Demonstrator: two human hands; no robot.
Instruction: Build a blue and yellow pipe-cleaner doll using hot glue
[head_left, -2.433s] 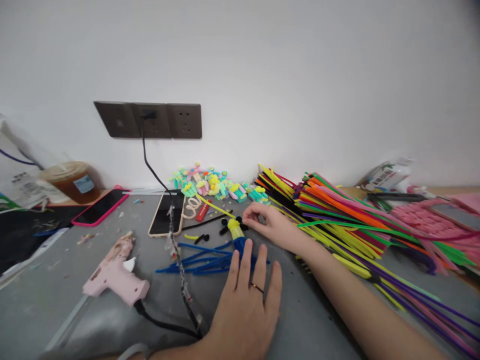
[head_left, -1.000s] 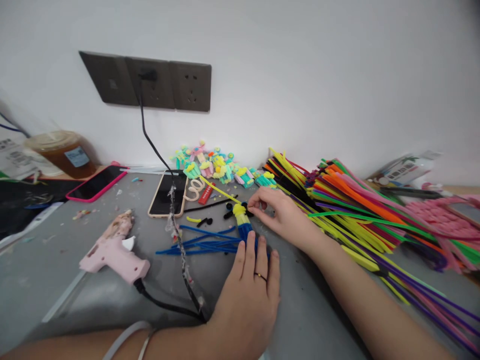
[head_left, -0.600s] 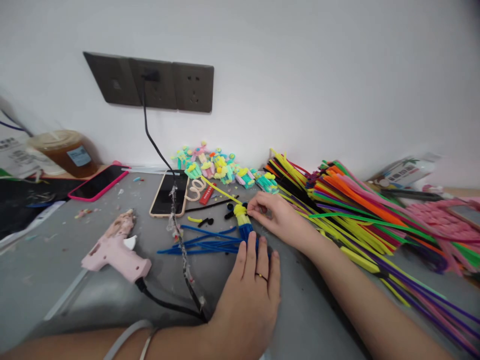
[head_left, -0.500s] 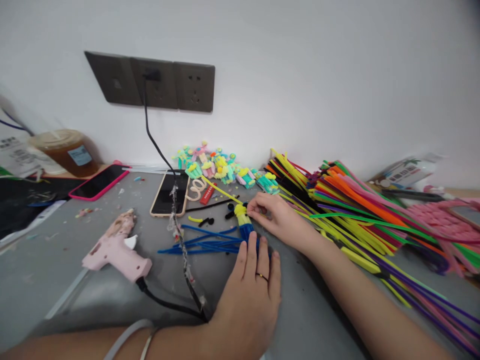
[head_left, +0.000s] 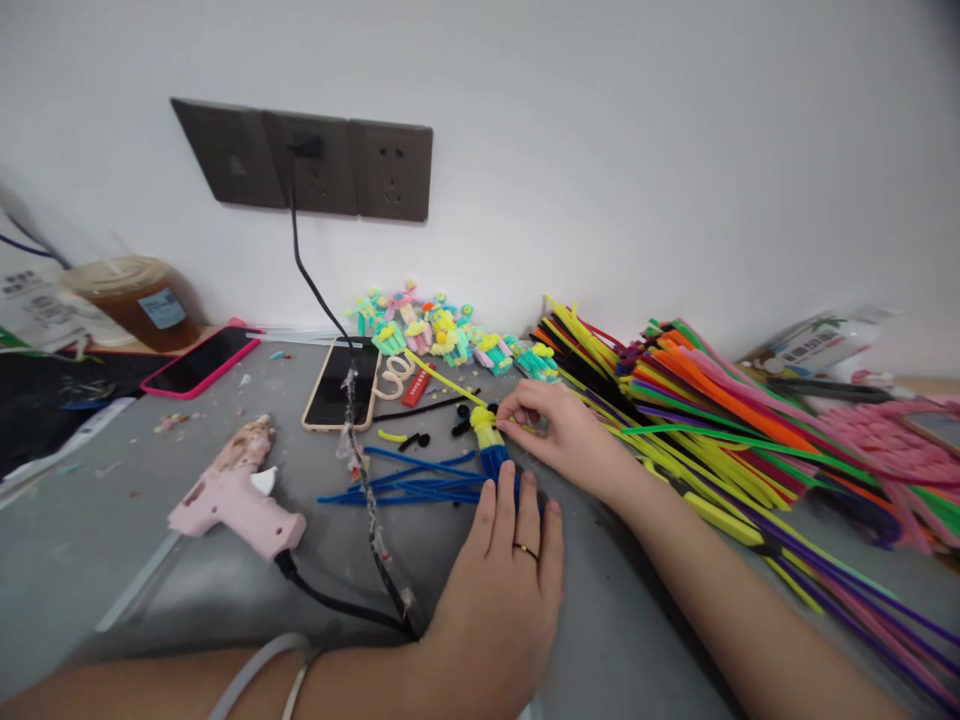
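Observation:
A small yellow and blue pipe cleaner figure (head_left: 489, 442) lies on the grey table, with black round pieces by its yellow top. My left hand (head_left: 499, 590) rests flat, fingers stretched, its fingertips on the blue lower part. At the figure's upper right side, my right hand (head_left: 559, 430) is closed in a pinch; a yellow pipe cleaner (head_left: 442, 376) runs from the top of the figure toward the back left, and its end seems to sit between those fingertips. Blue pipe cleaners (head_left: 412, 488) spread leftward from beneath my left hand.
A pink glue gun (head_left: 236, 500) lies at left, its black cable (head_left: 330, 600) passing near my left wrist. Behind are two phones (head_left: 341, 385), finished colourful figures (head_left: 450, 335) and a drink cup (head_left: 139, 300). Bundled pipe cleaners (head_left: 675, 420) and a yellow-handled tool (head_left: 720, 520) lie at right.
Hardly anything differs: the view has shifted slightly. My left hand stays on the blue part, and my right fingertips remain pinched at the figure's yellow top.

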